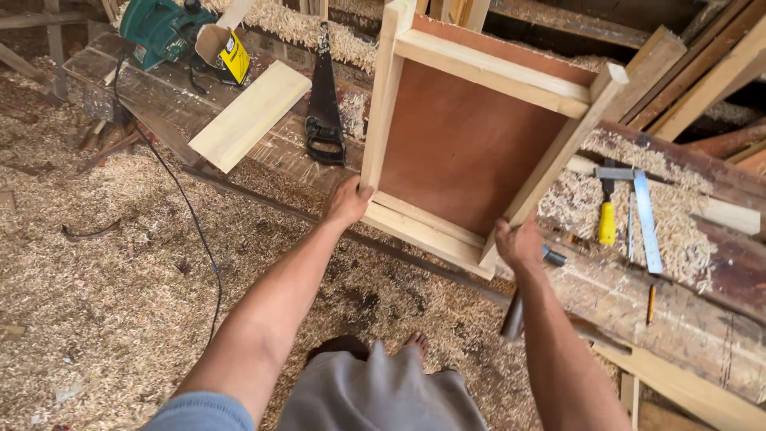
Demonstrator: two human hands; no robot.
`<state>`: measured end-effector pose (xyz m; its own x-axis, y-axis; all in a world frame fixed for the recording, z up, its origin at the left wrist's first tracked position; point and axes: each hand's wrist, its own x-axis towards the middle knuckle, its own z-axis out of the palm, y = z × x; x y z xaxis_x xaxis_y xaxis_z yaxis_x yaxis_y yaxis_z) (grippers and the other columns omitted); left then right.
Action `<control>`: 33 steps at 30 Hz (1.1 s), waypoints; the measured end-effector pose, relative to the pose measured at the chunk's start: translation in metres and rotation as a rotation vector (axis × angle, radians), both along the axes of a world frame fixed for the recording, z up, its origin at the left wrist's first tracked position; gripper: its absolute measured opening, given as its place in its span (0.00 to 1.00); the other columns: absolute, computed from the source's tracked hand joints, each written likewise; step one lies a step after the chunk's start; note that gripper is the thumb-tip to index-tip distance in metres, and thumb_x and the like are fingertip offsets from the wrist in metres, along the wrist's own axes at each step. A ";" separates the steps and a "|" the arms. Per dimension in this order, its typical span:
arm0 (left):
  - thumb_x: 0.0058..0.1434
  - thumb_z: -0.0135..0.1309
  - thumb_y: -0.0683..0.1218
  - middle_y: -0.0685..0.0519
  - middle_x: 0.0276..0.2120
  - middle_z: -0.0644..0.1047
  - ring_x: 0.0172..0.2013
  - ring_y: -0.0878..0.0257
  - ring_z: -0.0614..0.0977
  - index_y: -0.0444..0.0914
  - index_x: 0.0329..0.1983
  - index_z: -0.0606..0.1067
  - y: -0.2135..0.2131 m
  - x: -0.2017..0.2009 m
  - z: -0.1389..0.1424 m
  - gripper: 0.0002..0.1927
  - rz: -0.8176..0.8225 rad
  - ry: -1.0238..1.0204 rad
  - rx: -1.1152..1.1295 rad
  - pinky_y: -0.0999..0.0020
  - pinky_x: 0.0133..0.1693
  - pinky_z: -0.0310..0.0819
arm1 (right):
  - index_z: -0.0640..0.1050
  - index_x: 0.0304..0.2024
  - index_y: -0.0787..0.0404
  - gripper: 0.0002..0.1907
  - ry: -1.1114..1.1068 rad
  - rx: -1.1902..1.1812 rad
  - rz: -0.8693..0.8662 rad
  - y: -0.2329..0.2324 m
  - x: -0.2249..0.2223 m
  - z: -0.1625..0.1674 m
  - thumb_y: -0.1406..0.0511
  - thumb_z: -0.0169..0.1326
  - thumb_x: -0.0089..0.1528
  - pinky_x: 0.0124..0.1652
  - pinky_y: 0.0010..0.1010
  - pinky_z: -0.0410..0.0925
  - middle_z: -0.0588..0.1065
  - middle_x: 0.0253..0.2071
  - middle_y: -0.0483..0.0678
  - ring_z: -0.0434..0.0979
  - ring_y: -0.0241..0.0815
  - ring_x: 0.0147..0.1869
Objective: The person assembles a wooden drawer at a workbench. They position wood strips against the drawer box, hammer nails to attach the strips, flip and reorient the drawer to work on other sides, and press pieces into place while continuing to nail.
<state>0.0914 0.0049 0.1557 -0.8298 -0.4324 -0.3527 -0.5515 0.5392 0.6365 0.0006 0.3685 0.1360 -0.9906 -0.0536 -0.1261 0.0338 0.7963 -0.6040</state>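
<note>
Left hand (348, 201) closed over the lower left corner of the wooden frame (471, 136), fingers wrapped on the rail. Right hand (519, 243) clasps the lower right corner and, we judge, also pins a hammer (515, 311) whose handle hangs below the wrist. We read the two-corner hold as steadying the frame, tilted up on the bench (686, 319) edge, brown panel facing us. Beyond: handsaw (324, 104), loose plank (249, 116), green power tool (159, 30), yellow-handled chisel (608, 219), steel square (642, 211). Shavings cover the floor (104, 271).
</note>
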 end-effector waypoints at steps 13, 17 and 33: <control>0.78 0.29 0.61 0.44 0.64 0.72 0.64 0.49 0.72 0.41 0.66 0.71 -0.022 0.012 -0.020 0.28 0.025 -0.143 0.005 0.47 0.67 0.60 | 0.61 0.67 0.64 0.31 0.049 -0.317 -0.013 -0.011 -0.036 -0.019 0.70 0.53 0.61 0.59 0.46 0.67 0.74 0.55 0.64 0.76 0.60 0.58; 0.70 0.42 0.60 0.49 0.52 0.83 0.52 0.50 0.83 0.49 0.62 0.75 -0.015 0.012 -0.014 0.23 -0.059 -0.047 -0.111 0.52 0.58 0.74 | 0.65 0.64 0.65 0.28 0.038 -0.250 -0.070 -0.012 -0.044 -0.024 0.69 0.55 0.62 0.57 0.46 0.68 0.75 0.53 0.63 0.77 0.60 0.58; 0.60 0.62 0.52 0.55 0.52 0.82 0.49 0.55 0.83 0.49 0.59 0.75 -0.011 -0.031 -0.024 0.23 -0.111 0.118 -0.212 0.55 0.52 0.74 | 0.61 0.70 0.61 0.32 -0.316 0.142 -0.147 -0.025 -0.078 -0.043 0.61 0.53 0.66 0.60 0.46 0.70 0.72 0.58 0.65 0.75 0.62 0.60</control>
